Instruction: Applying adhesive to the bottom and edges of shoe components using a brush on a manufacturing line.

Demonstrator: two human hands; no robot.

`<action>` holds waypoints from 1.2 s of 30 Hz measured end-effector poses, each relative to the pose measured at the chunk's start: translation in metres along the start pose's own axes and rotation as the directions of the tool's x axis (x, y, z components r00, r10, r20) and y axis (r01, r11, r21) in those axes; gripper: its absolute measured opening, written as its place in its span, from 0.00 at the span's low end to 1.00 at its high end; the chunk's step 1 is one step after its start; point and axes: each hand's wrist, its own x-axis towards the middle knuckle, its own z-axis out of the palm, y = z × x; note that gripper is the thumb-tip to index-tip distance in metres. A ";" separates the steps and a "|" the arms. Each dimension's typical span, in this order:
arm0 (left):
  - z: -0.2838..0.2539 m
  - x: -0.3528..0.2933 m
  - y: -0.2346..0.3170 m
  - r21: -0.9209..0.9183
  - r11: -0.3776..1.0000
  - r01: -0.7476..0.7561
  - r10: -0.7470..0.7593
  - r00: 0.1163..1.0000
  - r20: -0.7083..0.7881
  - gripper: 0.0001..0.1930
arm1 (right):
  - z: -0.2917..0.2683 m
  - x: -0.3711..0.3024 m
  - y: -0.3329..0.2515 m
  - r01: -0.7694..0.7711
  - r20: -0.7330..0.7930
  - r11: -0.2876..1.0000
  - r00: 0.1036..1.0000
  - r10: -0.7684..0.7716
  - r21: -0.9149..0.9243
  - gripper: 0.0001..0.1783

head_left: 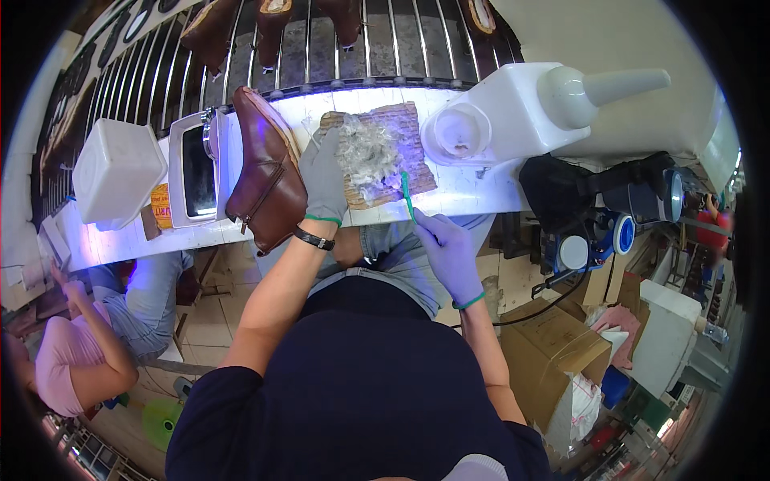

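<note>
My gloved left hand (324,180) is closed against the heel side of a brown leather ankle boot (269,180). Part of the grip is hidden. The boot has a side zip, its pale sole side faces right, and its shaft overhangs the table's front edge. My gloved right hand (447,250) pinches a slim green-handled tool (407,192), probably a brush. The tool's far end is over a corrugated cardboard piece (415,136) heaped with whitish, crusty residue (367,156). The cardboard lies beside my left hand.
A white spouted container (517,108) with a round cup (457,134) stands at right. White containers (120,172) and a framed mirror-like panel (199,170) stand left. Behind runs a metal-bar rack (393,40) with brown boots. Another person (88,345) sits at left; a cardboard box (553,345) is at right.
</note>
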 end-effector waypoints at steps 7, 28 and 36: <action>-0.002 0.004 -0.002 0.003 1.000 -0.002 0.002 1.000 0.016 0.11 | -0.011 -0.013 0.005 -0.089 -0.146 0.985 0.983 0.111 0.149 0.14; -0.006 0.005 -0.013 -0.133 0.986 0.102 -0.099 0.995 0.034 0.10 | 0.052 0.021 -0.023 -0.128 -0.244 0.988 0.959 0.145 0.084 0.10; -0.011 0.009 -0.021 -0.138 0.990 -0.001 0.008 0.999 0.045 0.13 | 0.034 0.027 -0.011 -0.296 0.021 0.875 0.950 0.312 0.383 0.08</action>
